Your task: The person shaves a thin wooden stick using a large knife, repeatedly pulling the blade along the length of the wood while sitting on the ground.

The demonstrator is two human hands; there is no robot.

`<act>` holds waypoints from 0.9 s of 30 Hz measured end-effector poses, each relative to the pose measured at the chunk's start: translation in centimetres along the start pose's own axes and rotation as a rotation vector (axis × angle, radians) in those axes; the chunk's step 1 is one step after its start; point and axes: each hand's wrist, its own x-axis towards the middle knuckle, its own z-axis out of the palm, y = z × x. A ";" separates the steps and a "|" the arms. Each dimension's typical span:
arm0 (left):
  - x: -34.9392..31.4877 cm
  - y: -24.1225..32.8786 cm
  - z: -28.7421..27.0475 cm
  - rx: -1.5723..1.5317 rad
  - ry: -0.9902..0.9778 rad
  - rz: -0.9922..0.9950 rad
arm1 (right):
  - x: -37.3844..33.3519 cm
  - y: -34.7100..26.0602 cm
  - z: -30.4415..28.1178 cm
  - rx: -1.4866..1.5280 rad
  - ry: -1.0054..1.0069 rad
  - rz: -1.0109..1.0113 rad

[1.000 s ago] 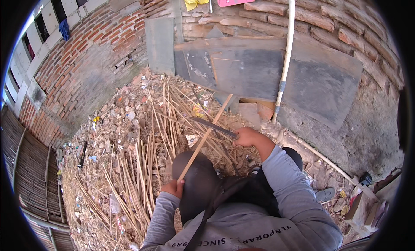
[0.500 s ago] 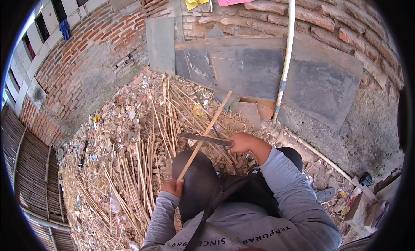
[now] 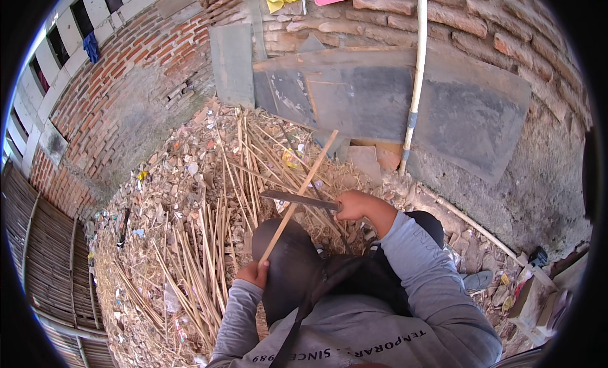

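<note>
My left hand is closed round the lower end of a long, flat bamboo strip, beside my left knee. The strip slants up and to the right, away from me. My right hand grips a machete by its handle, most of which the fingers hide. Its dark blade points left and crosses the strip at about mid-length; I cannot tell whether the edge bites into it. More bamboo strips lie loose on the ground to the left and ahead of my knees.
Rubble and litter cover the ground. A white pipe stands upright before dark boards leaning on the brick wall. Another pipe runs low along the right wall. A slatted bamboo panel stands at the left.
The view has shifted slightly. Both hands keep their holds, and the blade stays across the strip with hardly any movement.
</note>
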 end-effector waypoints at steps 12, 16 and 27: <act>0.2 -0.3 0.3 -0.037 -0.002 0.000 | 0.5 1.0 0.8 0.011 0.002 -0.032; 0.2 -0.5 0.5 -0.053 0.045 0.062 | 0.5 1.0 1.0 0.051 -0.005 -0.027; 0.5 -1.4 0.9 -0.045 0.021 0.031 | -0.3 -0.5 0.1 0.111 -0.021 0.034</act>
